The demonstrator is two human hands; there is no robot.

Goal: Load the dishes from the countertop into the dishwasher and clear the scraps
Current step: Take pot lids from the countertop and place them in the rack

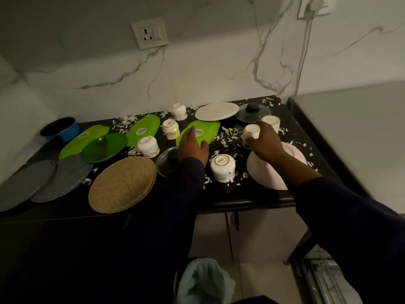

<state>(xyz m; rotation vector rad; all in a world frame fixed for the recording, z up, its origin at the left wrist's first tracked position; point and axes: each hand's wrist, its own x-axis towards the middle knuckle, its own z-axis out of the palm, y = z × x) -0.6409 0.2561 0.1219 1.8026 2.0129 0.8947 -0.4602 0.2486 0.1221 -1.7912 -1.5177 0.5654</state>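
Upturned dishes cover the black countertop [258, 197], which is strewn with white scraps [229, 133]. My left hand [192, 147] lies flat on the near left end of a green oblong tray [208, 130], fingers straight. My right hand [266, 143] grips an upturned white cup [251, 131], thumb on its near side, above a pink upturned bowl [266, 172]. A second cup [271, 121] stands just behind that hand. More white cups stand at the front [223, 165], left of centre [148, 146], in the middle [170, 128] and at the back [179, 111].
At the left are two more green trays [143, 130] [84, 141], a green bowl [104, 147], a blue pot [60, 128], woven mats [122, 183] and grey plates [63, 178]. A white plate [217, 110] and glass lid [253, 110] sit behind. A lined bin [203, 281] and dishwasher rack [324, 279] are below.
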